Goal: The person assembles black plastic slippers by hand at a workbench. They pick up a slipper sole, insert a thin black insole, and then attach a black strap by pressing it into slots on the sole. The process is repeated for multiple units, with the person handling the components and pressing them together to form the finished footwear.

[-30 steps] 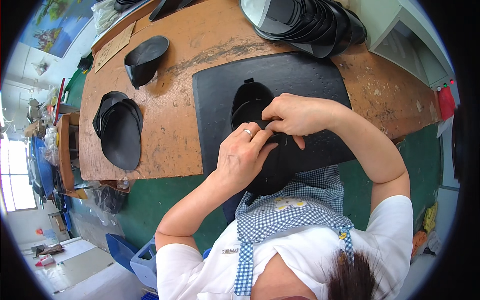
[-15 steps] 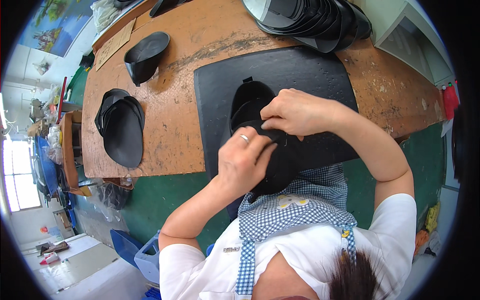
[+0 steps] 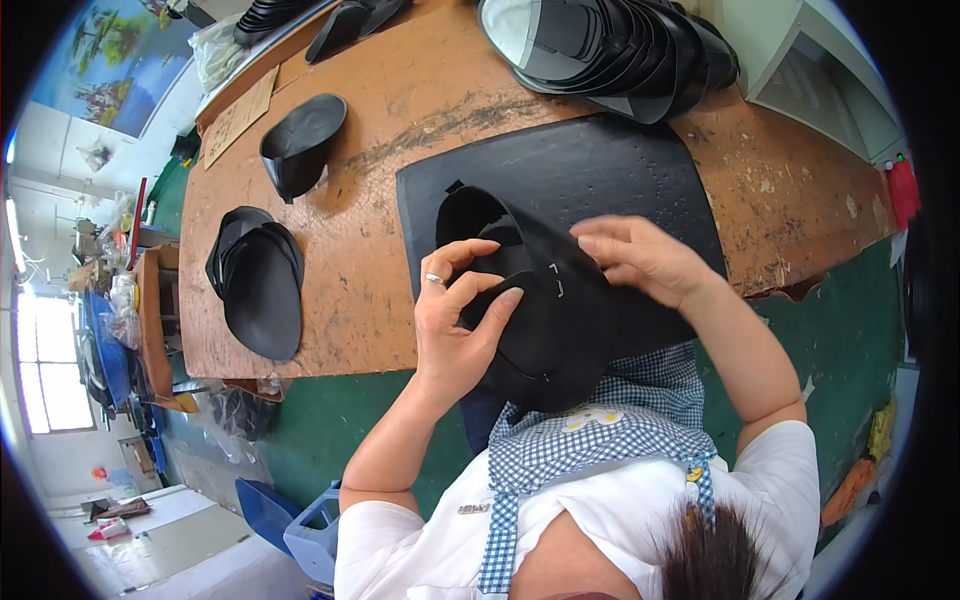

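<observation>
A black shoe upper (image 3: 575, 325), with small white marks on its side, stands tilted at the near edge of the black mat (image 3: 630, 165), close to my apron. Its opening is toward the upper left, and a small tab sticks up at the far end. My left hand (image 3: 455, 315), with a ring on one finger, pinches the edge of the opening between thumb and fingers. Beside the upper's right side, my right hand (image 3: 640, 258) has its fingers stretched out and slightly blurred. Whether its fingertips touch the upper is hard to see.
Several dark oval pieces (image 3: 265, 300) lie stacked on the wooden table (image 3: 365, 230) at left. Behind them is a single black upper (image 3: 303, 145). A large stack of black uppers (image 3: 630, 50) stands at the far right, near a grey box (image 3: 815, 75).
The upper has turned, so its marked side now shows. My right hand has come away from the opening to the right side, its fingers loosened. My left hand has shifted slightly left.
</observation>
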Motion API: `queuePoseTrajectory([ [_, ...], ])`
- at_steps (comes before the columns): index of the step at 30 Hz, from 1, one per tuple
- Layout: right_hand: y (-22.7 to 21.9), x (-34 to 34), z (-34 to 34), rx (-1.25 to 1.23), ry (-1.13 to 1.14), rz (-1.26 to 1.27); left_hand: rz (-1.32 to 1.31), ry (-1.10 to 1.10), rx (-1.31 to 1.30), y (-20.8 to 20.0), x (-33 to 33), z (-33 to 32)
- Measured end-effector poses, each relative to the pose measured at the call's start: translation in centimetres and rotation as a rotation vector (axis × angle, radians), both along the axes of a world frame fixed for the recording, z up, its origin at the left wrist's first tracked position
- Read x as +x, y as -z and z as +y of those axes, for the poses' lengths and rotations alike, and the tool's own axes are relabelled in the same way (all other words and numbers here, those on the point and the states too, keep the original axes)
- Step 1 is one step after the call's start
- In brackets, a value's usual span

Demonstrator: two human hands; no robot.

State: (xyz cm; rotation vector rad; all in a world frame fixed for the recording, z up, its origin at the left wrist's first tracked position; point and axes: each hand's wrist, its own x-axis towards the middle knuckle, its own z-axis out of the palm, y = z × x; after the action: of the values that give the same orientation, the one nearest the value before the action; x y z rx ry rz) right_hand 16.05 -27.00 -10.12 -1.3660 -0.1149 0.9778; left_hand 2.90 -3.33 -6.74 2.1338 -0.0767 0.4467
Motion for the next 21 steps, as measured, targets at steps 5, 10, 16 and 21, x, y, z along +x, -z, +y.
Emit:
queuePoseTrajectory([
  [5, -0.1, -2.1, 2.8, 0.323, 0.000, 0.302, 0.014, -0.012, -0.035, -0.1, 0.3, -0.5],
  [10, -1.1, -3.1, 4.4, 0.390, 0.107, 0.307, 0.070, -0.070, -0.096, -0.6, 0.3, -0.2],
  [16, -0.4, -3.5, 4.7, 0.414, 0.145, 0.281, 0.022, -0.093, -0.068, -0.3, 0.3, -0.1],
  [21, 0.0, -3.5, 4.7, 0.428, 0.138, 0.275, 0.011, -0.109, -0.079, -0.1, 0.6, -0.2],
])
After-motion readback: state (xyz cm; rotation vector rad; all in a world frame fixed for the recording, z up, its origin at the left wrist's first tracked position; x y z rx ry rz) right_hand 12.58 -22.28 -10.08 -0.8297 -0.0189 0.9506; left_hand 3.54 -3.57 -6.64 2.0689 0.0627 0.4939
